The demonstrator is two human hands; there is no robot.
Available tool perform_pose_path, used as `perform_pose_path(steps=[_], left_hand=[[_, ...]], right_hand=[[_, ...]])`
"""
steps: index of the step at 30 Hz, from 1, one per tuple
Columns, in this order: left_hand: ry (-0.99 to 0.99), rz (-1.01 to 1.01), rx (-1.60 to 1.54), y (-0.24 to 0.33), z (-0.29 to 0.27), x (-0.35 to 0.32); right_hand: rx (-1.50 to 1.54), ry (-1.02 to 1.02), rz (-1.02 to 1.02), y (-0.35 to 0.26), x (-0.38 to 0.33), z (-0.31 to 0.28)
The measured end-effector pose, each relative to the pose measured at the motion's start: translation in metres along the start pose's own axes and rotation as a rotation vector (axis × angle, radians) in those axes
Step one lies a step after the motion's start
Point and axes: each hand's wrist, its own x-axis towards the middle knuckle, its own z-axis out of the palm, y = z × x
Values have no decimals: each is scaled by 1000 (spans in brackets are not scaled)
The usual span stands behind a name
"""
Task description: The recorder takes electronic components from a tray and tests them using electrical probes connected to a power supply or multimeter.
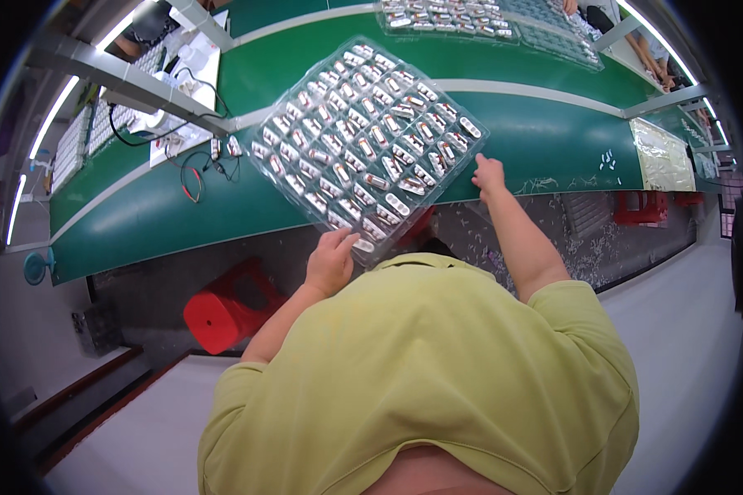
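Observation:
A large clear plastic tray (266, 166) lies turned cornerwise over the green workbench, its near corner reaching past the bench's edge toward my body. Rows of its pockets carry small, elongated silver-and-white parts (377, 137) with reddish-brown bits; their exact kind is too small to make out. At that near corner, my left hand (330, 262) is closed on the rim, fingers over the edge. My right hand (489, 175) is beside the tray's right corner, index finger stretched out and the other fingers partly curled. Whether its fingertips touch the rim is hard to tell.
The green workbench (169, 216) runs across, with cables (196, 177) at left. More trays of parts (450, 18) lie on the far side. A yellowish sheet (662, 155) covers the bench's right end. Red stools (223, 309) stand below, and white scraps litter the floor. Other people work across the bench.

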Motion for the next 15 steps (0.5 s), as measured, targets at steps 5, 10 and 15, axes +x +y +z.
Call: perform_pose_path(steps=[5,10,15], left_hand=[[-87,35,348,-28,-18,34],[-102,30,312,-24,9,64],[-135,-80,270,11,42,103]], right_hand=[[-197,-58,-118,-21,4,58],[-482,-321,-321,-96,42,33],[-814,-102,-734,-183,139,54]])
